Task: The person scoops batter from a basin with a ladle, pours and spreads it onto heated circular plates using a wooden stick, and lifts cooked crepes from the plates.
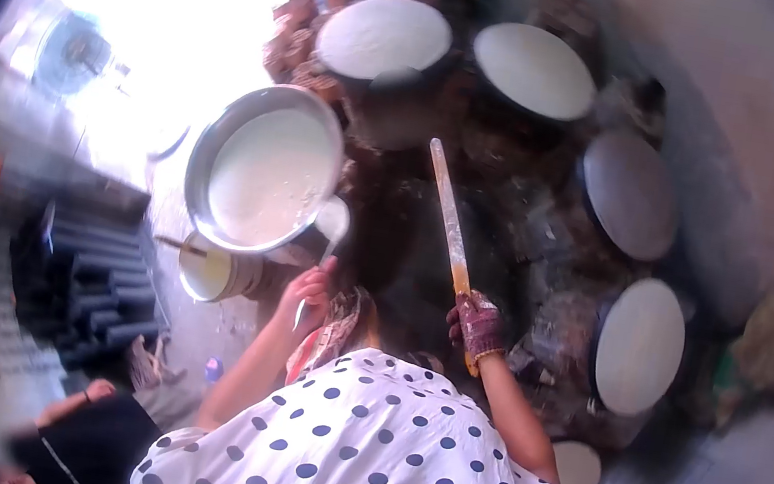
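Observation:
My left hand (310, 293) is bare and closed round the handle of a ladle (333, 220), whose pale bowl is beside the rim of a large metal basin (198, 163). White liquid (271, 173) fills much of the basin. On the right, my right hand (478, 324) wears a dark red glove and grips a long flat stick (449, 216). The stick's whitish blade points up and away from me, over the dark middle area, and its lower part is orange-yellow.
Several round pans with white surfaces, including a back one (386, 37) and a right one (641, 346), curve around the dark centre. A grey disc (630, 193) lies between. A bucket (207, 272) stands below the basin. A person in dark clothing (97, 444) is at lower left.

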`<action>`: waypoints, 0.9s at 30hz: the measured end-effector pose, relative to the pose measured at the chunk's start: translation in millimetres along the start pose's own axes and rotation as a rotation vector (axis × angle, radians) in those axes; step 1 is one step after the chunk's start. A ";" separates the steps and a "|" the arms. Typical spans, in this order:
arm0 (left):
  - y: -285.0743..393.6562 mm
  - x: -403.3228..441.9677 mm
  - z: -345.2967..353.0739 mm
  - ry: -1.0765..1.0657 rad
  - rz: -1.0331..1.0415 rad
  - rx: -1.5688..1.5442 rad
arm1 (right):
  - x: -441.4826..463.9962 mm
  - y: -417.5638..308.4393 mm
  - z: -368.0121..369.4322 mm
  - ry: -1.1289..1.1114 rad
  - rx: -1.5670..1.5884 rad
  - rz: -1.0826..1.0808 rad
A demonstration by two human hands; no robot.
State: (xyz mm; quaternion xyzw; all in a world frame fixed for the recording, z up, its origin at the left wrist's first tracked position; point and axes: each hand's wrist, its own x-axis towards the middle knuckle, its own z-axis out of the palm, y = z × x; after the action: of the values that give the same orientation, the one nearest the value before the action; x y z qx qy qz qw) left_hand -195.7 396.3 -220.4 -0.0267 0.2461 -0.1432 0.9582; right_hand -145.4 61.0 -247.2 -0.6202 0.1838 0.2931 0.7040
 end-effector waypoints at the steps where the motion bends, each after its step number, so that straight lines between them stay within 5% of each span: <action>1: 17.6 -11.3 3.7 0.081 0.141 0.275 | 20.8 -12.2 12.9 -0.039 -0.078 -0.026; 4: 113.0 24.9 23.5 0.528 0.447 1.174 | 122.7 -72.7 83.1 -0.095 -0.249 -0.025; 7: 173.2 61.5 8.4 0.557 0.536 1.188 | 151.4 -126.0 137.5 -0.172 -0.738 -0.126; 10: 280.0 134.3 17.4 0.608 0.368 1.076 | 259.2 -130.9 205.0 -0.226 -1.360 -0.577; 12: 357.9 178.3 11.3 0.625 0.290 1.091 | 279.9 -186.5 283.8 -0.187 -1.515 -0.354; 13: 374.0 195.9 12.9 0.644 0.259 1.224 | 288.1 -206.4 310.8 -0.112 -1.381 -0.063; 16: 404.1 230.4 7.8 0.680 0.231 1.503 | 313.9 -200.8 331.4 -0.208 -1.487 0.049; 17: 410.7 236.9 4.8 0.709 0.246 1.650 | 306.4 -204.2 323.4 -0.328 -1.567 -0.166; 22: 415.4 254.5 1.4 0.663 0.089 1.736 | 311.7 -198.0 313.7 -0.134 -1.487 -0.153; 24: 408.1 258.7 -3.5 0.670 0.075 1.743 | 315.8 -182.0 302.9 -0.225 -1.008 -0.073; 25: 400.1 260.8 -4.2 0.651 0.044 1.490 | 336.0 -141.3 278.7 -0.178 -1.079 -0.347; 26: 391.0 262.4 -3.9 0.628 0.018 1.238 | 325.4 -140.4 279.7 -0.178 -1.078 -0.342; 27: 380.2 268.6 -14.2 0.596 0.037 1.070 | 308.0 -143.5 288.7 -0.162 -0.957 -0.079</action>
State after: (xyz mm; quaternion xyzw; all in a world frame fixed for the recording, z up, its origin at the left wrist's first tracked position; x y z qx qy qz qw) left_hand 121.9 683.5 -403.7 0.5038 0.3978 -0.2318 0.7309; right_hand 150.6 392.7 -282.0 -0.8560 -0.0506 0.3649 0.3626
